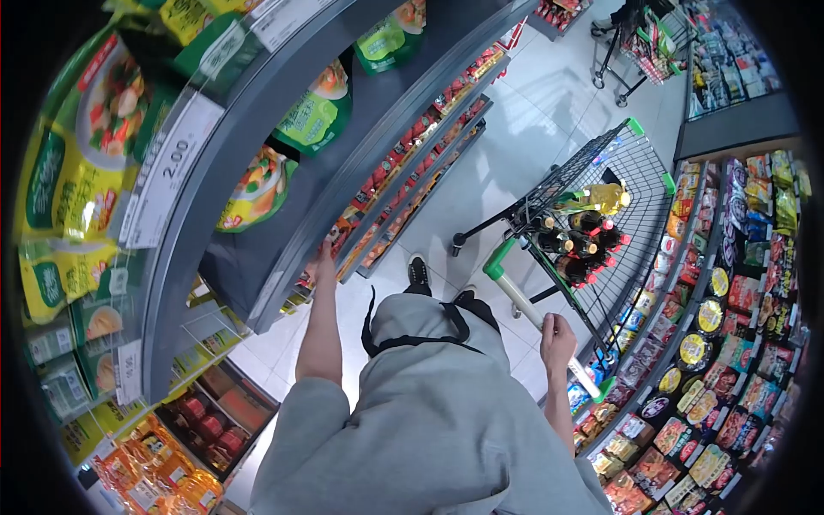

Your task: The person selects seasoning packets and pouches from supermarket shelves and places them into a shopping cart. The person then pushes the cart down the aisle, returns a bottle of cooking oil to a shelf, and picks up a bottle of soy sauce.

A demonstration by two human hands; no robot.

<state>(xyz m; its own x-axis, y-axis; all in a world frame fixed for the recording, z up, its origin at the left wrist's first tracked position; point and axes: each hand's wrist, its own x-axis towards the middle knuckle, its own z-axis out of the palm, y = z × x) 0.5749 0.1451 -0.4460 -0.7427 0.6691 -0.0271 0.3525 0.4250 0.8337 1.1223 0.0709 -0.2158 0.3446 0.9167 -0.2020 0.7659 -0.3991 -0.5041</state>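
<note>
My right hand (559,340) is closed around the pale handle (518,296) of a shopping cart (639,154). In the cart lie several dark bottles with red caps (584,245) and a bottle of yellow oil (608,198). On the other side, my left hand (325,261) reaches to the edge of a lower shelf stocked with red packets (369,190). Its fingers are small in view and blend with the packets, so their grip cannot be made out. Above that arm, green and yellow pouches (313,116) stand on a grey shelf (283,206).
Right of the cart rise shelves of noodle cups (693,349) and packets. Large yellow-green bags (86,184) hang at the upper left, oil bottles (159,468) at the lower left. Another cart (648,47) with a person beside it stands farther along the tiled aisle (524,142).
</note>
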